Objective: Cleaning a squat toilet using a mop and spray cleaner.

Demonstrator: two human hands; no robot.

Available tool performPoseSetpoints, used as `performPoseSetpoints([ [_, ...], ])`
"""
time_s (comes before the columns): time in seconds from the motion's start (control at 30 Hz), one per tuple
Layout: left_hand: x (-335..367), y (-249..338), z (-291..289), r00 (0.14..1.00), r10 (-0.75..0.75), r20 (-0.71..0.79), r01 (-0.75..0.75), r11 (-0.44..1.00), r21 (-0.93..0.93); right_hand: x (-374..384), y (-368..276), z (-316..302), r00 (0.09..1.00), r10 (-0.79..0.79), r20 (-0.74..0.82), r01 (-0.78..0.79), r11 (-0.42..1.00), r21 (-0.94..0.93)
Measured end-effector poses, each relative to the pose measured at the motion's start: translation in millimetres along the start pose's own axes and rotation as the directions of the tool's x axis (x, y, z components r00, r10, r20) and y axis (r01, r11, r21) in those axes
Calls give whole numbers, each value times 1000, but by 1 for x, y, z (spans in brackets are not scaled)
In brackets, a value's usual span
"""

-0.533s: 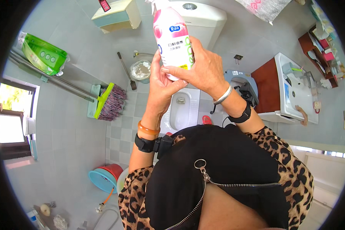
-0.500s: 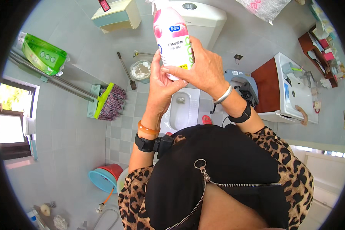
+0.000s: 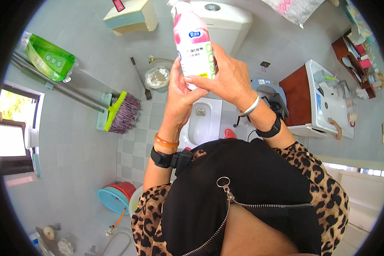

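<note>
Both my hands hold up a white and pink spray bottle [image 3: 195, 49], its label facing me and its white top tilted away toward the upper edge. My left hand [image 3: 180, 91] grips the lower left side and base. From the right, my right hand [image 3: 230, 77] wraps the lower part, with its thumb across the front. Below the bottle, on the floor, lies a white squat toilet [image 3: 199, 123], partly covered by my hands. The white cistern [image 3: 226, 25] is behind the bottle.
A broom [image 3: 123, 113] with a green head leans at the left wall, near a bin [image 3: 157, 79] and a small shovel [image 3: 146, 87]. Blue and red basins [image 3: 115, 198] stand at lower left. A washbasin [image 3: 328, 98] is at right, beside a grey-blue stool-like item [image 3: 269, 91].
The bottle and both hands sit slightly lower in the picture, a few pixels down. The grip on the bottle is the same.
</note>
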State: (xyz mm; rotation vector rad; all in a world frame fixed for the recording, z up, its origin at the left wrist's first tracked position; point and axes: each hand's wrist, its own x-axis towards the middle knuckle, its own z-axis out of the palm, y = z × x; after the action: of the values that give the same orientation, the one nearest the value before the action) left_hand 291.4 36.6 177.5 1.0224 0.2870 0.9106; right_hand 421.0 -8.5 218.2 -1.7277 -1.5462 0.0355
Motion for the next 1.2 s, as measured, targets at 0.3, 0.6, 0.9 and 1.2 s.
performPoseSetpoints([
  [0.3, -18, -16, -7, 998, -57, -42, 59, 997, 55, 19, 33, 1, 973, 70, 220, -217, 608, 764],
  [0.6, -42, -41, -29, 990, -135, 31, 128, 979, 158, 7, 33, 17, 944, 72, 321, -329, 204, 922],
  [0.9, -92, -88, -85, 915, -387, 118, 318, 868, 381, -61, 58, 54, 907, 268, 325, -418, 476, 774],
  [1.2, -233, -107, -166, 813, -519, -262, 566, 603, 562, -174, 134, 99, 827, 228, 514, -508, 695, 509],
])
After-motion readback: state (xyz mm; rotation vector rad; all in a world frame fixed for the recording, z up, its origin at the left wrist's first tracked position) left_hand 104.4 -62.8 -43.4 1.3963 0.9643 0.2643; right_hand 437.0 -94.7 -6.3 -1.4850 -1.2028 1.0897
